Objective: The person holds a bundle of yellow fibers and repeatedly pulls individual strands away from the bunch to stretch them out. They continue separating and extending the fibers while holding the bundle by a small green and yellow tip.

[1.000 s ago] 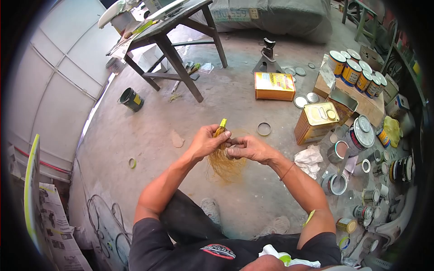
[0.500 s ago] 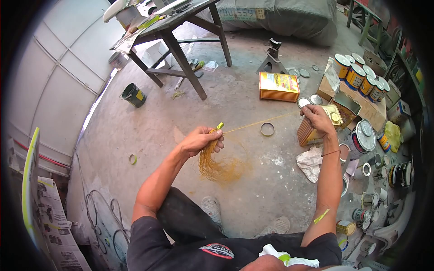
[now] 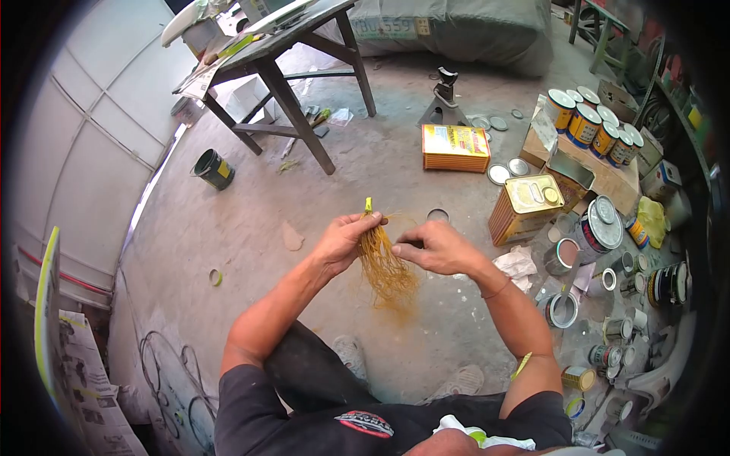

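In the head view, my left hand (image 3: 346, 239) is closed round the top of a bundle of thin golden-yellow strings (image 3: 388, 270). Bright yellow-green tape (image 3: 369, 204) wraps the bundle's upper end, which sticks up above my fingers. The loose strands hang down, fanning out over the floor. My right hand (image 3: 441, 249) pinches at the right edge of the strands, thumb and fingertips pressed together. Exactly how many strands it grips is too fine to tell.
Several paint cans (image 3: 593, 125) stand on a cardboard box at right, with more tins below. Two rectangular thinner cans, one lying (image 3: 456, 148) and one upright (image 3: 525, 209), are ahead. A wooden table (image 3: 274, 72), dark bucket (image 3: 214, 169) and coiled hose (image 3: 156, 372) lie leftward.
My right hand has come in from the far right, where it held a strand stretched taut, to the bundle's side. My left hand stays on the bundle, shifted slightly right.
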`<action>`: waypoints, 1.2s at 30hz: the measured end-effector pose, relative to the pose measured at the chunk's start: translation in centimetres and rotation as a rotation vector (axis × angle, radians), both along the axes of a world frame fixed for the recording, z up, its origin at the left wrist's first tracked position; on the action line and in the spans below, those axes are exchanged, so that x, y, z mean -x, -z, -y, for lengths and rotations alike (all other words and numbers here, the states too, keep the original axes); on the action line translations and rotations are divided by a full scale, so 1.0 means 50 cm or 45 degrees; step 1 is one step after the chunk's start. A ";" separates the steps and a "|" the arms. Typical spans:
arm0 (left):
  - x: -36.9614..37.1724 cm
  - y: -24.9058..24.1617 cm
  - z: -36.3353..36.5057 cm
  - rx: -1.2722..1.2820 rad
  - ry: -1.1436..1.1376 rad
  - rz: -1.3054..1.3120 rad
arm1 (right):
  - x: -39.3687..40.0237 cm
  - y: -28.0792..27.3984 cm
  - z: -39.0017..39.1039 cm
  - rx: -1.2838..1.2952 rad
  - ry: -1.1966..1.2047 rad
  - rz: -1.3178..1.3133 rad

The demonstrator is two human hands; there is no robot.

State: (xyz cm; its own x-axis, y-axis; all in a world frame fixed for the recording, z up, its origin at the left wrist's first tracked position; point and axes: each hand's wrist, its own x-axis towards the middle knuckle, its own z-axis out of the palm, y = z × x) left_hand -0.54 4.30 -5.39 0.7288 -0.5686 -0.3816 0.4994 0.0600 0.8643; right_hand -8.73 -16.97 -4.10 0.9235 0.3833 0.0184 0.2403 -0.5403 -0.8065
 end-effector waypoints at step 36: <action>0.027 0.011 0.003 -0.437 0.157 0.674 | 0.016 0.027 -0.030 0.024 0.298 0.353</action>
